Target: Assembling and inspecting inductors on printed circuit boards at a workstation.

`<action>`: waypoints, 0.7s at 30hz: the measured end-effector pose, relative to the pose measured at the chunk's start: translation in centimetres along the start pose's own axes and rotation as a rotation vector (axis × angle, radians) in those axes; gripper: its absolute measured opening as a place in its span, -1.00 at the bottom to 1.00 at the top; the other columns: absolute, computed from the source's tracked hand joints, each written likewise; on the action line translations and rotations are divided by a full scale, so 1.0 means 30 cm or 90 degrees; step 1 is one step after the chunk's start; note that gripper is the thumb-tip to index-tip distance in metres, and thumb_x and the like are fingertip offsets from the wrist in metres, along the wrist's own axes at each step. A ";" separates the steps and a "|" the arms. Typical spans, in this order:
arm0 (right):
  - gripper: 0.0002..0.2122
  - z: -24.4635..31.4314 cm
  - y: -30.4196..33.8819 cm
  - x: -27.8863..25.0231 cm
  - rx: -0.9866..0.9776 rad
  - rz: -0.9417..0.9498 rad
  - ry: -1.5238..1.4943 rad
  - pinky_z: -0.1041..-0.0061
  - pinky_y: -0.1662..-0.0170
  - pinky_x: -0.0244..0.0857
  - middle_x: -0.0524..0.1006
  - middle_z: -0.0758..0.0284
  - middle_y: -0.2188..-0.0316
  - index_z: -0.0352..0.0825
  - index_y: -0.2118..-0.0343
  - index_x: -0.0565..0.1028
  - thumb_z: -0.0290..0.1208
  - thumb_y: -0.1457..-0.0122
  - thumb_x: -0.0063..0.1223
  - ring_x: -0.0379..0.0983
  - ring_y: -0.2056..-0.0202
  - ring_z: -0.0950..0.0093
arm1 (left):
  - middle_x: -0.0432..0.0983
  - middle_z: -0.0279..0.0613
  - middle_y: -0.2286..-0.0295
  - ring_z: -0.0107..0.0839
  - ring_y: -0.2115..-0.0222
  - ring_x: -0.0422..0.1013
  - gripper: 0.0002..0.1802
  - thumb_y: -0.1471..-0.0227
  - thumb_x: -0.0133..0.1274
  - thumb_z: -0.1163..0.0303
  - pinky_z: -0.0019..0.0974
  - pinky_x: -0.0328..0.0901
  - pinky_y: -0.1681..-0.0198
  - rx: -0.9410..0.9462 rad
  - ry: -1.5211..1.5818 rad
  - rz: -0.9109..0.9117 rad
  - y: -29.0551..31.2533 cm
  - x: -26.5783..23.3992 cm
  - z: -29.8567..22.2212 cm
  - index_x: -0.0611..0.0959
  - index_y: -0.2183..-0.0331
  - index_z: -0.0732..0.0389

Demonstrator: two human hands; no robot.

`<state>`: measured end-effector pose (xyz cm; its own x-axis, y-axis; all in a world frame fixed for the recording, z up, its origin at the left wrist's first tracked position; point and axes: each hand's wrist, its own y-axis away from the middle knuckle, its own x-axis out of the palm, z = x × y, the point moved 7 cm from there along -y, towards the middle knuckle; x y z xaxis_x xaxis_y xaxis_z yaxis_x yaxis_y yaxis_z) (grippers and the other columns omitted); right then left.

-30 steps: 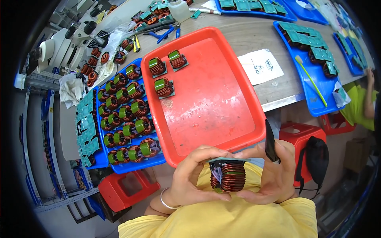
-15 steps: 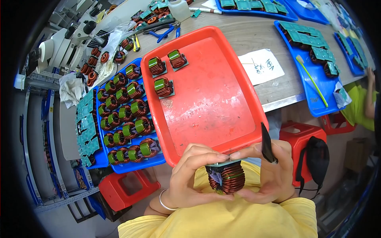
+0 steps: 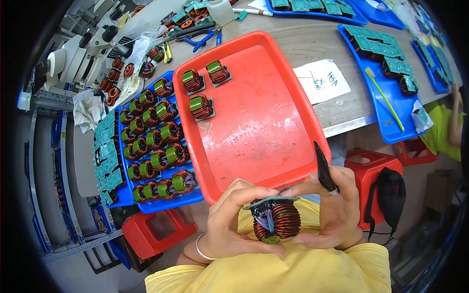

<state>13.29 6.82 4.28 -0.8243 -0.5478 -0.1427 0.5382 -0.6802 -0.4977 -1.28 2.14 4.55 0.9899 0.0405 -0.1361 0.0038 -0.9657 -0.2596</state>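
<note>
A copper-wound toroidal coil (image 3: 284, 220) on a small green circuit board (image 3: 273, 200) is held up in front of my yellow shirt. My left hand (image 3: 228, 215) pinches it from the left, fingertips on the board and thumb low by the coil. From the other side my right hand (image 3: 337, 219) grips it too, thumb near the windings. A slim black pointed tool (image 3: 323, 168), its exact kind unclear, sticks up between the right-hand fingers. Beyond my hands is a red tray (image 3: 264, 127), holding three similar coils on boards (image 3: 200, 107) at its far left.
Left of it, a blue tray (image 3: 168, 207) carries rows of coils beside stacked green boards (image 3: 107, 156). Pliers (image 3: 199, 43) lie at the back. A paper sheet (image 3: 320, 80) and another blue tray (image 3: 386, 115) with a brush (image 3: 386, 100) are rightward, near another person's arm (image 3: 457, 117).
The coil has tilted in my hands, showing more of the board's face and the green band below. The black tool has shifted left and up with my right fingers.
</note>
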 end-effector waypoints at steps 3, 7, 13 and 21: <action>-0.09 -0.010 0.005 0.001 0.003 -0.011 -0.030 0.40 0.14 0.25 0.19 0.22 0.10 -0.41 -0.10 -0.02 -0.38 0.29 0.39 0.46 0.23 0.28 | 0.42 -0.19 0.38 -0.40 0.43 0.31 -0.19 0.60 0.44 0.27 -0.40 0.21 0.36 0.012 -0.034 0.008 -0.012 -0.001 -0.014 0.47 0.19 0.33; -0.10 -0.010 0.010 0.006 0.006 -0.005 -0.053 0.35 0.15 0.28 0.18 0.21 0.11 -0.41 -0.10 -0.02 -0.44 0.28 0.38 0.46 0.23 0.25 | 0.41 -0.22 0.39 -0.40 0.45 0.30 -0.22 0.59 0.43 0.26 -0.39 0.20 0.38 0.038 -0.094 0.007 -0.012 -0.001 -0.032 0.49 0.20 0.32; -0.13 0.006 0.003 -0.002 0.002 0.014 -0.030 0.31 0.17 0.35 0.18 0.18 0.14 -0.40 -0.10 0.01 -0.49 0.28 0.36 0.46 0.24 0.22 | 0.41 -0.22 0.40 -0.39 0.45 0.30 -0.23 0.57 0.43 0.25 -0.38 0.18 0.39 0.057 -0.102 0.008 -0.013 0.004 -0.036 0.50 0.21 0.32; -0.12 0.009 -0.008 -0.010 0.001 0.013 -0.054 0.32 0.19 0.36 0.18 0.18 0.13 -0.41 -0.10 0.02 -0.46 0.31 0.38 0.46 0.26 0.23 | 0.44 -0.17 0.37 -0.38 0.41 0.32 -0.19 0.58 0.44 0.27 -0.37 0.22 0.34 0.023 -0.030 0.017 -0.023 0.010 -0.022 0.47 0.18 0.35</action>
<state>13.45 7.00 4.68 -0.7955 -0.6006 -0.0805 0.5552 -0.6692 -0.4939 -0.89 2.64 5.33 0.9817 0.0285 -0.1882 -0.0277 -0.9568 -0.2895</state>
